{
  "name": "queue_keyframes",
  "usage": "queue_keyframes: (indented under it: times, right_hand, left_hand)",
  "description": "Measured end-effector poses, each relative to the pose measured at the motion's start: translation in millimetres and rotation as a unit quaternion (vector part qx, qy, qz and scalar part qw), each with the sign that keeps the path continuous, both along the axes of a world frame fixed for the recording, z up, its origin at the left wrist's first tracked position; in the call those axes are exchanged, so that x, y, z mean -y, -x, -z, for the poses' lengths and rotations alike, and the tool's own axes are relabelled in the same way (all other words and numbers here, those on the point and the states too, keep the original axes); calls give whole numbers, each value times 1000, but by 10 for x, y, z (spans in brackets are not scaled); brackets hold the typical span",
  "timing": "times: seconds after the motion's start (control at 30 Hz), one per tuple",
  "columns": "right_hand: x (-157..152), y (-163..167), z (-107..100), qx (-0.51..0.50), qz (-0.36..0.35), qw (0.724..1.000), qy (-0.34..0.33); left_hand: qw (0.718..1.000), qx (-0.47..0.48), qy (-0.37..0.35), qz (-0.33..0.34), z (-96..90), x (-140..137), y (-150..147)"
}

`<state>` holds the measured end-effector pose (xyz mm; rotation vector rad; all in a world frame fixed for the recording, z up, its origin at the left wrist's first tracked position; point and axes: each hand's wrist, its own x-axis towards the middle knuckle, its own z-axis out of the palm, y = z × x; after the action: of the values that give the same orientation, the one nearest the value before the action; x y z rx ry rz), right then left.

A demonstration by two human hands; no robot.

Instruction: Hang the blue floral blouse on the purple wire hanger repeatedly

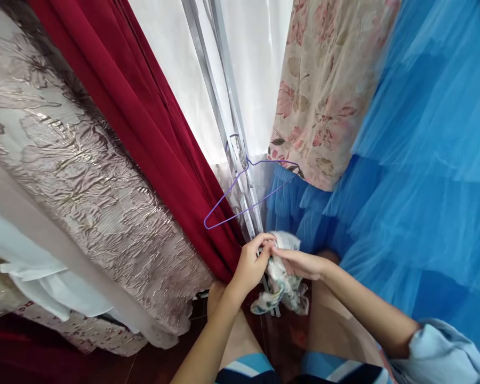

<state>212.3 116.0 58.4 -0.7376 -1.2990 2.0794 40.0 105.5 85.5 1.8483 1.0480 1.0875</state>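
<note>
Head view gives me blue tulle (424, 154) filling the right of the frame, then a metal stand (205, 64) at upper centre where a purple hanger (256, 204) appears hooked, seemingly leaving both hands free. At lower centre a patterned bundle (290, 290), bag or loose cloth I can't tell, is pinched near its top by the left hand (255, 260) and right hand (302, 264), apparently for steadiness.

the bunched cloth (286, 280) is whitish with green patches. the hanger (232, 216) is purple. the drape (144, 122) is deep red, the tulle (420, 176) bright blue, the floral fabric (326, 101) beige with pink blooms, the textured fabric (100, 197) silvery pink with raised flowers, the shorts (248, 367) striped navy, white and blue.
</note>
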Motion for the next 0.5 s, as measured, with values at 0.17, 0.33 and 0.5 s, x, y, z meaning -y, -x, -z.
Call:
queue_keyframes:
  times: [0.17,0.33,0.5]
  right_hand:
    - [-81,-144,-275,-72,7,997,-28]
    - [-205,-451,-421,8,172,972,-157]
    - [-494,-433,-508,124,295,876,-361]
  left_hand:
    - [967,59,224,104,440,185,203]
    - [969,-48,235,63,761,450,658]
    - [977,-170,110,-62,480,373,1126]
